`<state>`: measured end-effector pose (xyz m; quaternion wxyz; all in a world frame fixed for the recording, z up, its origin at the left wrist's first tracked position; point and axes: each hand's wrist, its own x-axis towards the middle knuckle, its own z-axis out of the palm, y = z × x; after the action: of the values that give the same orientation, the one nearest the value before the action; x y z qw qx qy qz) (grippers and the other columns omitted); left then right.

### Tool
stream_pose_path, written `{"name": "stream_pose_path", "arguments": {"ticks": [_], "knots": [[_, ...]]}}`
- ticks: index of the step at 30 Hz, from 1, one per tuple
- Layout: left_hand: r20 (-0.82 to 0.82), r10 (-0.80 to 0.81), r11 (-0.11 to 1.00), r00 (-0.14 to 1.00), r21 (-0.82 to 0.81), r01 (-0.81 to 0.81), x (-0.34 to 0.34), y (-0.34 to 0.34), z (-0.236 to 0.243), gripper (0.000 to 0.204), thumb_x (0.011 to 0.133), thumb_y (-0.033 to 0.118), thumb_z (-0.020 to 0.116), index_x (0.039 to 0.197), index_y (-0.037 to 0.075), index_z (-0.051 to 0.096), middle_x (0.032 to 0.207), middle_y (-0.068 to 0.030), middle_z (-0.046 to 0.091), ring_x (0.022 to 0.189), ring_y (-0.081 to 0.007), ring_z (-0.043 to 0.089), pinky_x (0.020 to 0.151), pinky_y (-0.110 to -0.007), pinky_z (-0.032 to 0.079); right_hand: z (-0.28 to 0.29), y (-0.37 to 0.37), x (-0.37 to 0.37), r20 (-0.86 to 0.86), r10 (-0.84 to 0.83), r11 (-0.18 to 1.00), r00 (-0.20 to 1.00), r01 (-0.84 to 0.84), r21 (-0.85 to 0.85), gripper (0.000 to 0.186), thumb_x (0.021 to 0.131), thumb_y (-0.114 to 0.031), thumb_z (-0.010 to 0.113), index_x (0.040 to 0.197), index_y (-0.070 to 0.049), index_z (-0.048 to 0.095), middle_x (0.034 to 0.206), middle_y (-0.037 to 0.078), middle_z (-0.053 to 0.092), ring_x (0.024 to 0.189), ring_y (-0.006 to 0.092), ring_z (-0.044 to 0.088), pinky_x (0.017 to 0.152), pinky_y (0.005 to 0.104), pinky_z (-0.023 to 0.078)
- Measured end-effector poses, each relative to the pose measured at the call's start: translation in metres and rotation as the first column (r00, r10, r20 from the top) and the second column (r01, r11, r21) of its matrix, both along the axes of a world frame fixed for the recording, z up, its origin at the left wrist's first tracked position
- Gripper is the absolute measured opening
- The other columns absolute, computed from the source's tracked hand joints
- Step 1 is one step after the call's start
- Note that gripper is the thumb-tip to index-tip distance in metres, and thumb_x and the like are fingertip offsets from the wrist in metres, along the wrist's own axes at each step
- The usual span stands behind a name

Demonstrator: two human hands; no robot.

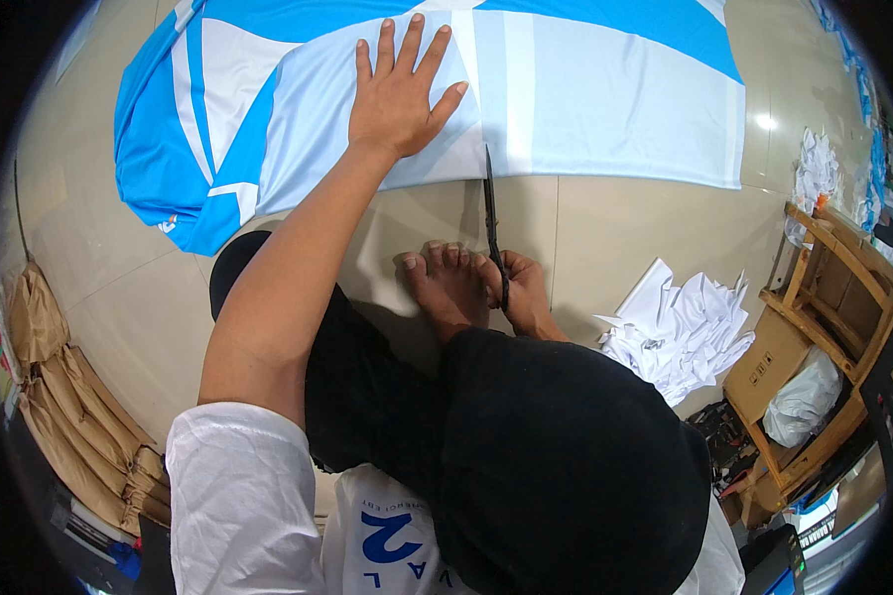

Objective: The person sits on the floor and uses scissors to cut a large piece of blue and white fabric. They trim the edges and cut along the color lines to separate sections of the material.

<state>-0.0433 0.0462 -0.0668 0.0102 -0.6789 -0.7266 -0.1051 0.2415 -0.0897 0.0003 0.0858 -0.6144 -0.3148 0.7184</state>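
Head camera view: a blue-and-white cloth (615,109) lies spread over the tiled floor (605,233) ahead of a seated person, its far side running out of the picture and its left end in loose folds. The sheen and drape suggest a light, soft, rather slippery knit that would shift or ruck easily but hardly break; a flat palm near the blades, or a pinch at the near edge, looks the best hold.

The left hand (397,104) rests on the pale blue panel, fingers spread and thumb out to the side. The right hand (526,293) has its fingers curled around the handles of black scissors (491,223), whose tip overlaps the near edge; how far the blades part cannot be told.

A bare foot (446,288) stands just beside the right hand. White scraps (680,332) lie heaped to the right, near a wooden frame (843,258) and a cardboard box (779,362); brown fabric (79,416) is bunched at left.

Blue lettering and a large numeral mark the person's white shirt (248,486); the box bears small dark symbols, and a tiny orange print on the cloth is too small to read.
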Motion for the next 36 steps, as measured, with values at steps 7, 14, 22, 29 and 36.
{"name": "stream_pose_path", "arguments": {"ticks": [7, 14, 22, 29, 36], "knots": [[-0.026, 0.009, 0.999, 1.000, -0.032, -0.010, 0.000, 0.000, 0.002, 0.076, 0.112, 0.065, 0.041, 0.178, 0.028, 0.030, 0.184, -0.0119, 0.027, 0.171, -0.0419, 0.015, 0.137, -0.066, 0.010, -0.002, -0.001, 0.002, 0.047, 0.046, 0.999, 0.998, -0.047, 0.023, 0.033, 0.106, -0.029, 0.079, 0.087, -0.003, 0.069, 0.068, -0.001, 0.063, 0.057, 0.0061, 0.055, 0.054, 0.0255, 0.043], [0.069, -0.004, 0.993, 0.998, -0.116, 0.012, -0.001, 0.002, 0.021, 0.082, 0.110, 0.059, 0.050, 0.177, 0.016, 0.031, 0.182, -0.0206, 0.028, 0.168, -0.0476, 0.019, 0.136, -0.067, 0.012, -0.004, -0.001, 0.002, 0.076, 0.069, 0.997, 0.995, -0.071, 0.025, 0.032, 0.105, -0.027, 0.080, 0.088, -0.002, 0.070, 0.068, 0.000, 0.064, 0.057, 0.0066, 0.055, 0.052, 0.0259, 0.043], [-0.046, -0.001, 1.000, 0.999, -0.029, -0.001, -0.003, -0.001, 0.005, 0.076, 0.112, 0.065, 0.042, 0.177, 0.027, 0.032, 0.183, -0.0135, 0.028, 0.170, -0.0428, 0.017, 0.136, -0.067, 0.011, -0.008, 0.002, 0.000, 0.027, 0.043, 0.999, 0.999, -0.044, 0.030, 0.033, 0.106, -0.029, 0.077, 0.087, -0.003, 0.068, 0.069, 0.001, 0.064, 0.057, 0.0078, 0.056, 0.054, 0.0265, 0.043], [-0.082, -0.006, 0.999, 0.997, -0.042, 0.003, -0.001, 0.000, 0.003, 0.076, 0.112, 0.065, 0.042, 0.177, 0.026, 0.033, 0.183, -0.0142, 0.029, 0.170, -0.0432, 0.017, 0.136, -0.068, 0.012, -0.006, 0.018, -0.010, 0.019, 0.044, 0.998, 0.999, -0.044, 0.040, 0.035, 0.104, -0.032, 0.077, 0.088, -0.002, 0.068, 0.066, 0.002, 0.065, 0.057, 0.0092, 0.057, 0.053, 0.0278, 0.042], [0.085, -0.005, 0.975, 0.996, -0.222, 0.024, 0.001, 0.005, 0.031, 0.085, 0.110, 0.059, 0.051, 0.178, 0.014, 0.027, 0.183, -0.0223, 0.023, 0.169, -0.0488, 0.016, 0.137, -0.066, 0.011, -0.004, 0.026, -0.018, 0.021, 0.003, 1.000, 1.000, -0.004, 0.027, 0.031, 0.105, -0.030, 0.078, 0.092, -0.003, 0.070, 0.069, -0.001, 0.064, 0.056, 0.0066, 0.056, 0.053, 0.0244, 0.044]]}}
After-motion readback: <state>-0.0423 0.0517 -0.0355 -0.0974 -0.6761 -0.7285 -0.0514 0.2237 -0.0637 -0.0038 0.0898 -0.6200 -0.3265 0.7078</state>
